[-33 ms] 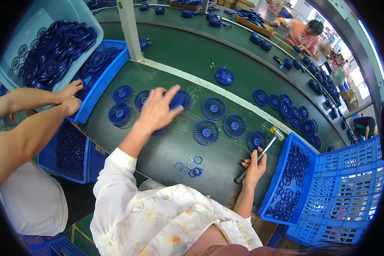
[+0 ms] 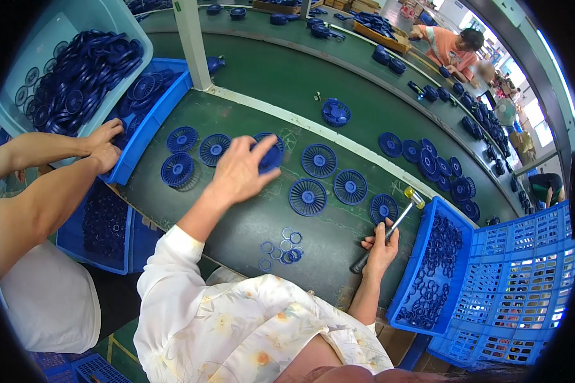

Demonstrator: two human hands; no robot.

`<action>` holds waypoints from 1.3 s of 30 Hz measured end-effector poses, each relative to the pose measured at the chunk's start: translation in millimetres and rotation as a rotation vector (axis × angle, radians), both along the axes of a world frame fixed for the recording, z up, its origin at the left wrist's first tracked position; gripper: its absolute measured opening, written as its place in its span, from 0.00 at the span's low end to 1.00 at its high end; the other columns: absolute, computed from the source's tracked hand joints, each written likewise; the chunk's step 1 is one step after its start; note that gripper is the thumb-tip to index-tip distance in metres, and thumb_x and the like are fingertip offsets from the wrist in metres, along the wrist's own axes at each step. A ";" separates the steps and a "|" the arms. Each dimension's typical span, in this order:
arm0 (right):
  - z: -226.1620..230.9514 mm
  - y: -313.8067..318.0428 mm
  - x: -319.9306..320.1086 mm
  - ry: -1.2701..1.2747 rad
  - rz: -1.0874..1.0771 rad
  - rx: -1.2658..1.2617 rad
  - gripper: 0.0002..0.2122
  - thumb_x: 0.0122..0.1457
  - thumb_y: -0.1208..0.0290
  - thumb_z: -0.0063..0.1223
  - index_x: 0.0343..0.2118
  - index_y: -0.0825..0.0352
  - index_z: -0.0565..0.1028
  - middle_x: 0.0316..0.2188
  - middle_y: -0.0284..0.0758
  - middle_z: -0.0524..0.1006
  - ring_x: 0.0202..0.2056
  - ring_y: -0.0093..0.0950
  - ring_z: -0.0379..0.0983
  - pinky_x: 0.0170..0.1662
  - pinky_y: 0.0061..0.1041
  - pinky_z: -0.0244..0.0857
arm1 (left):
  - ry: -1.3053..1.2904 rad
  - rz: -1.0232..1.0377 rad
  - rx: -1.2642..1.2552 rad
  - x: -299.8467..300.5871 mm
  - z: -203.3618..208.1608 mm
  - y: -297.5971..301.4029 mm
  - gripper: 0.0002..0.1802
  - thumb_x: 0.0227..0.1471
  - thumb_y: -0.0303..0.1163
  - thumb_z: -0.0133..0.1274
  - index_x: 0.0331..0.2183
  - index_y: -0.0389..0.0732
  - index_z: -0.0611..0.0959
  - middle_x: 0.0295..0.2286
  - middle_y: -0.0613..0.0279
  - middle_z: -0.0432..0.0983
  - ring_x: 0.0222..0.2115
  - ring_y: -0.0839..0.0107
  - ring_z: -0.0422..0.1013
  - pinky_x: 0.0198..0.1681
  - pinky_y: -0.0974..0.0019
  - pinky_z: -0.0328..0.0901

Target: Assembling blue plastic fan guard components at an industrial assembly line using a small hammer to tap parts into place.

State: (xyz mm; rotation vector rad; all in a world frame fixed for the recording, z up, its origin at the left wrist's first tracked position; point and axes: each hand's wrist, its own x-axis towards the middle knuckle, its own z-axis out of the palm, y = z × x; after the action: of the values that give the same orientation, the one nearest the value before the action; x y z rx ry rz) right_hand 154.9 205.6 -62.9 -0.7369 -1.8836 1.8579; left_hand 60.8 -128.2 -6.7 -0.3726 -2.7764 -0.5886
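Observation:
My left hand [image 2: 236,171] is over the green worktop, its fingers spread across the near edge of a round blue fan grille [image 2: 272,153]. Part of that grille is hidden under the fingers. My right hand [image 2: 381,253] is closed round a small hammer [image 2: 399,220] with a dark grip, a metal shaft and a yellowish head. Just beyond the right fingers lies another slotted grille [image 2: 384,209]. Between my hands more grilles lie flat, among them one [image 2: 308,197] in the middle. Nearer to me is a loose group of small rings [image 2: 289,255].
At right stand a blue bin [image 2: 399,313] of dark rings and a blue perforated crate [image 2: 492,287]. On the left, a co-worker's hands [image 2: 105,143] reach into a blue bin [image 2: 166,96] beside a pale tub [image 2: 140,38] of grilles. A green conveyor [image 2: 262,76] runs beyond a white rail.
My left hand has shifted slightly to the right, and the grille by its fingers shows more clearly. My right hand and the hammer stay almost where they were.

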 end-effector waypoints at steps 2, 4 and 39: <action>-2.0 2.0 0.2 0.012 0.006 -0.003 0.16 0.67 0.67 0.57 0.54 0.66 0.73 0.26 0.27 0.71 0.22 0.16 0.71 0.23 0.18 0.72 | -0.029 -0.093 -0.073 19.9 -3.9 11.2 0.41 0.46 0.44 0.68 0.61 0.50 0.72 0.48 0.46 0.70 0.52 0.48 0.66 0.59 0.51 0.63; -1.8 1.3 -0.6 0.007 0.005 -0.006 0.16 0.66 0.67 0.57 0.54 0.66 0.74 0.26 0.27 0.71 0.22 0.16 0.71 0.23 0.17 0.72 | -0.038 -0.167 -0.128 38.5 -19.5 12.9 0.44 0.41 0.48 0.70 0.59 0.48 0.73 0.48 0.49 0.69 0.54 0.49 0.64 0.65 0.43 0.54; 34.2 -1.3 21.7 -0.136 0.286 0.085 0.14 0.68 0.64 0.55 0.55 0.56 0.74 0.17 0.24 0.69 0.13 0.13 0.62 0.14 0.18 0.55 | -0.083 -0.036 0.069 147.2 -34.4 -25.3 0.46 0.40 0.47 0.70 0.61 0.49 0.73 0.61 0.46 0.62 0.63 0.43 0.56 0.66 0.34 0.48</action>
State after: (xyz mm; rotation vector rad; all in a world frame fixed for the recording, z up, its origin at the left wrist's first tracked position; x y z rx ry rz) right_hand 176.6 204.3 -28.7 -0.6044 -2.2398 1.9202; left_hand 208.0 -153.5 -41.0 -0.3931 -2.8240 -0.7225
